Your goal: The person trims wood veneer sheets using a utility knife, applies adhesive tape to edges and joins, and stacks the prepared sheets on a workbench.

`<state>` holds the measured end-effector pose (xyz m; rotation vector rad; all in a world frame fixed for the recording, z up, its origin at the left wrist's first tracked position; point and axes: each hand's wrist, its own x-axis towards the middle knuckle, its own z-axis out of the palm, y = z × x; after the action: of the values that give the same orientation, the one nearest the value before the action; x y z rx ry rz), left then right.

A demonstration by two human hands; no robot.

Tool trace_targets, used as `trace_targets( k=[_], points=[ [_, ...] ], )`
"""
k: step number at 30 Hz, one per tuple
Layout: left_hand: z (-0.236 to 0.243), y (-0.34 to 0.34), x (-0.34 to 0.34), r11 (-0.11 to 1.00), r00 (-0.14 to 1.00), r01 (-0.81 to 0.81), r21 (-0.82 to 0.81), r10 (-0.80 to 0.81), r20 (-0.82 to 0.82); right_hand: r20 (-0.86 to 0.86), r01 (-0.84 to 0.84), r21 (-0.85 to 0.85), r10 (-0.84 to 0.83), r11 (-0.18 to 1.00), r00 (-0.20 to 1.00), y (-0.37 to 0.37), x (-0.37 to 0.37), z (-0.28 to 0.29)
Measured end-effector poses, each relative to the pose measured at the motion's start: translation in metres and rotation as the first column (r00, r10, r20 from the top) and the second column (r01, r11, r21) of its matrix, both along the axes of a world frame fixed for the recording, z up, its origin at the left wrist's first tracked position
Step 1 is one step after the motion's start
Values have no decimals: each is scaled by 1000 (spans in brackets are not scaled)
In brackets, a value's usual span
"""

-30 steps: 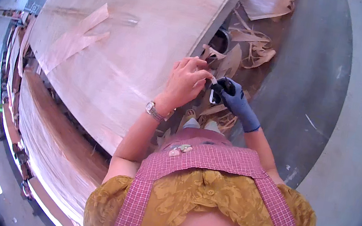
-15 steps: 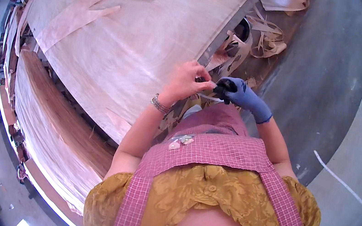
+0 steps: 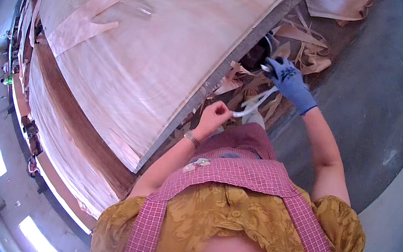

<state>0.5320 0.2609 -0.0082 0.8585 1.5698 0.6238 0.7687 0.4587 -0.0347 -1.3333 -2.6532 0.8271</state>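
Both grips are closed in my head view: bare left hand (image 3: 216, 115) pinching one white strip (image 3: 260, 102) that curves between the hands, gloved right hand (image 3: 286, 78) round one small object (image 3: 267, 69) I can't identify. One forked veneer piece (image 3: 82, 27) lies on the broad sheet (image 3: 178, 35); tangled scraps (image 3: 317, 65) crowd the right hand.

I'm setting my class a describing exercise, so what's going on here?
Someone in a checked apron pinches a white strip in the bare left hand. The strip curves up toward the gloved right hand; what that hand holds is hard to make out. Both are just right of a large pale sheet's edge. A forked, torn piece lies on the sheet.
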Motion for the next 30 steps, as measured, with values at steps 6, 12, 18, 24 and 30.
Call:
trace_targets(
  k=[6,12,18,24,30],
  points=[
    [17,16,27,961,955,272,58,-262,-136,-170,-124,-58,112,991,979,-32,-12,-44],
    [38,59,53,835,852,502,227,-431,-297,219,270,63,-277,961,935,52,168,-102],
    [33,84,85,776,837,526,348,-401,-372,-414,184,-109,-213,977,885,24,95,4],
    [18,108,78,955,962,207,214,-159,-224,-219,-102,-864,-185,493,958,-12,71,-56],
    [-55,153,78,982,932,-168,-81,132,-338,-184,28,-23,-31,999,982,90,74,-47]
  ],
)
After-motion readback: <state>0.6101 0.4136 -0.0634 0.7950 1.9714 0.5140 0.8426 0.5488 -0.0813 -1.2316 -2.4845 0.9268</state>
